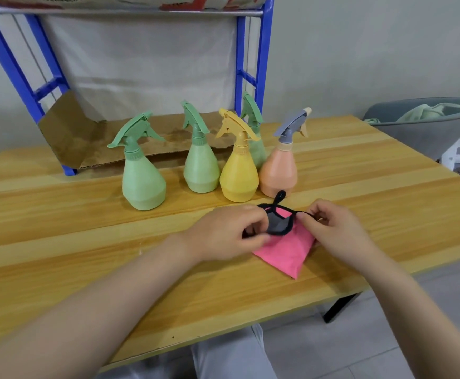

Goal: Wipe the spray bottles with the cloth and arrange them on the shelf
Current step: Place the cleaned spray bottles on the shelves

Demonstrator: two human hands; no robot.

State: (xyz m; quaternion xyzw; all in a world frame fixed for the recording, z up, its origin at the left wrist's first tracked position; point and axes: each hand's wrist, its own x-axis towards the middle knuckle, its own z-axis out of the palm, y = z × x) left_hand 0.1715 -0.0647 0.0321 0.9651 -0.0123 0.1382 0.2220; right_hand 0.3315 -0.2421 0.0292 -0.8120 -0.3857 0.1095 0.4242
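A: Nearest me, at 6 o'clock, a grey trouser leg (pixel 231 356) shows under the wooden table (pixel 59 242). Both forearms reach in from the bottom edge.

B: Hands?

A: Left hand (pixel 223 232) pinches the black-trimmed edge of the cloth (pixel 289 250) between thumb and fingers, closed on it. Right hand (pixel 335 231) pinches the same trim on its other side, also closed on it. The cloth is pink with a grey face folded back at the top, lying on the table at about 3 o'clock from centre, its black hanging loop (pixel 280 196) pointing to 12.

B: Bottles?

A: 5 in view, all upright on the table beyond the cloth. Peach bottle (pixel 278 173) with a grey trigger just past the loop; yellow bottle (pixel 239 179) beside it at 9 o'clock. Then a green bottle (pixel 201 170), and a larger-looking green one (pixel 142 184) well apart to the left. A 3rd green bottle (pixel 253 124) stands behind the yellow one, mostly hidden.

B: Farthest?

A: Blue metal shelf (pixel 261 50) at 12 o'clock, its bottom lined with brown cardboard (pixel 86 140). Grey chair (pixel 420 127) at 2 o'clock.
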